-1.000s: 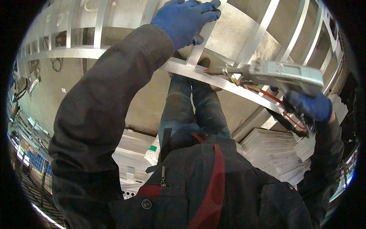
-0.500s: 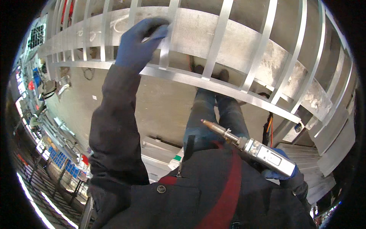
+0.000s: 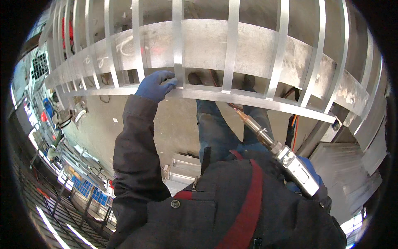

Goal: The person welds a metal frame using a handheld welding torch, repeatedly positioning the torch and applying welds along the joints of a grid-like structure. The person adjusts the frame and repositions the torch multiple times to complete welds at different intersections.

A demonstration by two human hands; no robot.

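Slatted metal frame (image 3: 231, 45): left hand (image 3: 156, 86) dropped to slat (image 3: 178, 45) foot, fingers curled, can't tell if pinching; right hand (image 3: 313, 169) has torch (image 3: 296, 170) nearer rail (image 3: 248, 98), fingers hidden. Likely lining up.

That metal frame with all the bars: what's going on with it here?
A person in a dark jacket is at the metal frame. Their gloved left hand is at a crossbar, right by where it meets the near rail. Their gloved right hand, partly hidden, holds a silver tool, its nozzle pointing toward that rail; whether the tip touches it is hard to tell. A wide pale plate shows beneath the frame.
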